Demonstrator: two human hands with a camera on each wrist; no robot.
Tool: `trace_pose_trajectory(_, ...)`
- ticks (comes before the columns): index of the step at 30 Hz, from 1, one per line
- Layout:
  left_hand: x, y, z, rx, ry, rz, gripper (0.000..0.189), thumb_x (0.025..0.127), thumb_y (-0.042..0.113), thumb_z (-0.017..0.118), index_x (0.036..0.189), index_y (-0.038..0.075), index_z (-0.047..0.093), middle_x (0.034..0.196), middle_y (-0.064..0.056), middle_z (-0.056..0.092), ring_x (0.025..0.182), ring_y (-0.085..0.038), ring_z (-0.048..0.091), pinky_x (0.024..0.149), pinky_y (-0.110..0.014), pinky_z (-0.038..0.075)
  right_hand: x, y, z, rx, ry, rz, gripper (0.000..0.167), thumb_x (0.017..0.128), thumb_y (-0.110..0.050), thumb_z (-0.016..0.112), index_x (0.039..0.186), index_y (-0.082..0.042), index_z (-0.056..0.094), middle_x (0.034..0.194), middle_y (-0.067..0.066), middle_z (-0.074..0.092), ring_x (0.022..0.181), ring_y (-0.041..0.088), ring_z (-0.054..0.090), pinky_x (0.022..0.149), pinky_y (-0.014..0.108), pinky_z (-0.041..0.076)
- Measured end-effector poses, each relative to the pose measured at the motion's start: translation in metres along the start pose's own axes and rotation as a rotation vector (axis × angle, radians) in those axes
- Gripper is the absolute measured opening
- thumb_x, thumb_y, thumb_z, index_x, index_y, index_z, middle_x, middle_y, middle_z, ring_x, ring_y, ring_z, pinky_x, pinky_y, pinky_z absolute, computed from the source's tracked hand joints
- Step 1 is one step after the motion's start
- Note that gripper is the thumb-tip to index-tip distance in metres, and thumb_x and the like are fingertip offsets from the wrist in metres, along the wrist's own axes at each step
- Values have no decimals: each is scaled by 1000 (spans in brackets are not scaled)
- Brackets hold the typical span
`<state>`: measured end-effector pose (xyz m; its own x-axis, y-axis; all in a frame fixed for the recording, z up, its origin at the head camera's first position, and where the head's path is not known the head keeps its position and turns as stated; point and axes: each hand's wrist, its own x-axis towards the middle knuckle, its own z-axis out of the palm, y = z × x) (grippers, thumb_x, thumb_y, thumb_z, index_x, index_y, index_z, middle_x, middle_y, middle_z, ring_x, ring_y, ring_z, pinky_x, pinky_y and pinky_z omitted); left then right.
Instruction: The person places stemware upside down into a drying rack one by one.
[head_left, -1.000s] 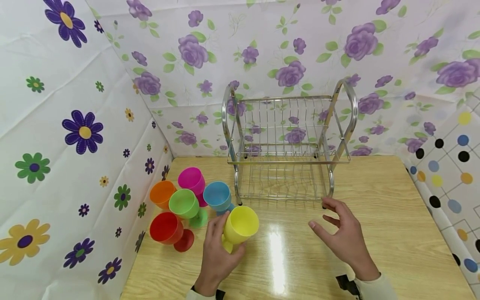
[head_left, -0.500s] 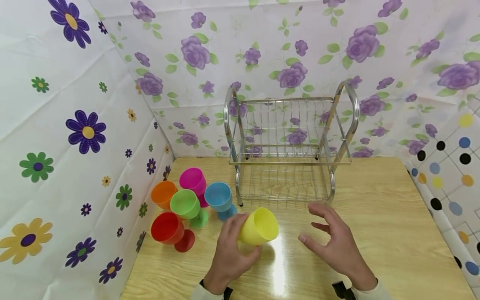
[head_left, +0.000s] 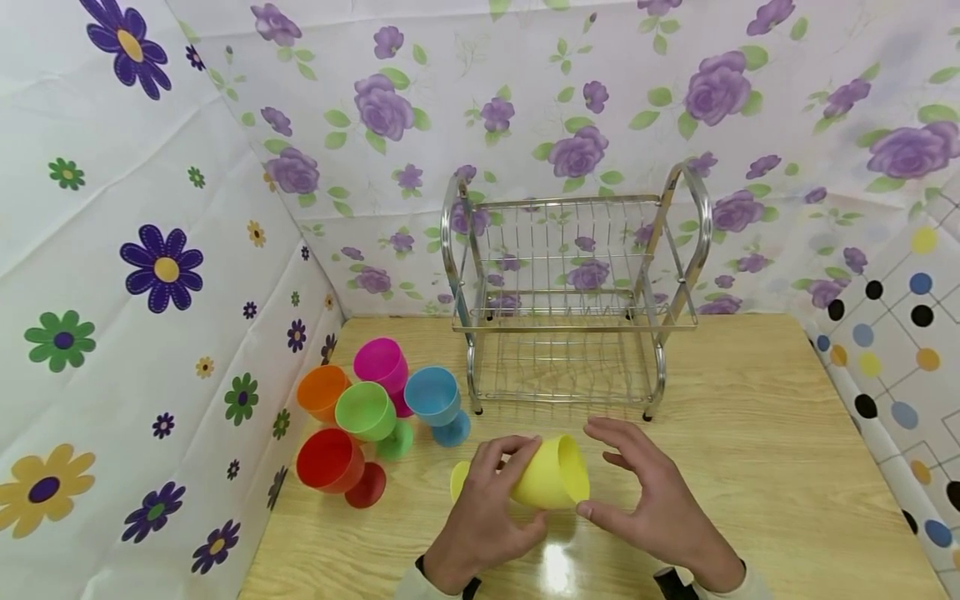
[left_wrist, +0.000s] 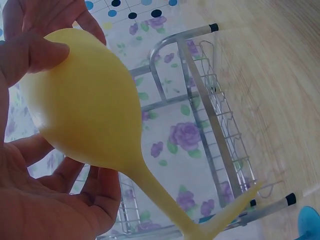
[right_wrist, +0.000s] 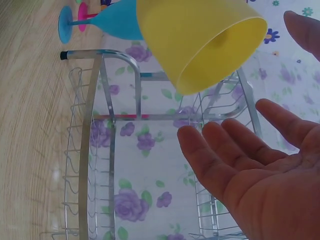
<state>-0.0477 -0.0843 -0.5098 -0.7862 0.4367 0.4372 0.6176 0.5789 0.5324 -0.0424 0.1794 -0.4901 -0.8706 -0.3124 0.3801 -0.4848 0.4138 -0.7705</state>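
A yellow goblet (head_left: 542, 477) lies tipped on its side in the air, its mouth facing right and its foot to the left. My left hand (head_left: 491, 508) grips its bowl between thumb and fingers; the left wrist view shows the bowl, stem and foot of the yellow goblet (left_wrist: 90, 100). Close to the rim, my right hand (head_left: 654, 497) has its fingers spread and bent a little. In the right wrist view a gap shows between the right hand (right_wrist: 260, 170) and the rim of the yellow goblet (right_wrist: 200, 40).
A two-tier metal dish rack (head_left: 570, 327) stands behind the hands, against the flowered cloth. On the left of the wooden table (head_left: 757, 400) stand blue (head_left: 433, 397), green (head_left: 366, 412), magenta (head_left: 381, 364), orange (head_left: 322, 393) and red (head_left: 330, 461) goblets.
My left hand has carried the yellow goblet rightward, away from the other goblets, and tilted it onto its side. My right hand has moved left toward its rim.
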Motion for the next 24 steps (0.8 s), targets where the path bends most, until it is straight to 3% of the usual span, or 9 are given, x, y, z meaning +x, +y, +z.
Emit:
trace_pose_trajectory(3, 2, 3, 0, 48, -3, 47, 93, 69, 24, 94, 153, 15, 55, 139, -4, 57, 121, -20, 54, 90, -30, 53, 0, -2, 1, -14, -32, 4, 90, 79, -25, 96, 156, -22, 50, 157, 0, 50, 142, 11, 51, 98, 45, 63)
trace_pose_trajectory(10, 5, 12, -1, 65, -85, 41, 91, 72, 26, 93, 154, 19, 55, 142, 1, 55, 124, -16, 53, 93, -34, 51, -2, -4, 6, -6, -63, -13, 83, 82, -27, 94, 154, -23, 52, 153, 2, 54, 138, 15, 56, 93, 45, 65)
trace_pose_trajectory(18, 5, 15, 0, 126, -89, 72, 92, 69, 30, 93, 153, 20, 56, 141, 0, 56, 123, -18, 54, 95, -41, 52, -6, 0, 10, -21, -64, -11, 71, 84, -29, 92, 146, -17, 59, 143, -3, 61, 129, 16, 63, 90, 37, 65)
trace_pose_trajectory(24, 6, 17, -1, 102, -100, 75, 93, 71, 26, 92, 155, 19, 53, 145, -1, 54, 128, -19, 53, 98, -41, 51, -7, -2, 9, -43, -33, -12, 74, 82, -31, 94, 146, -23, 59, 142, -5, 61, 128, 16, 64, 88, 38, 65)
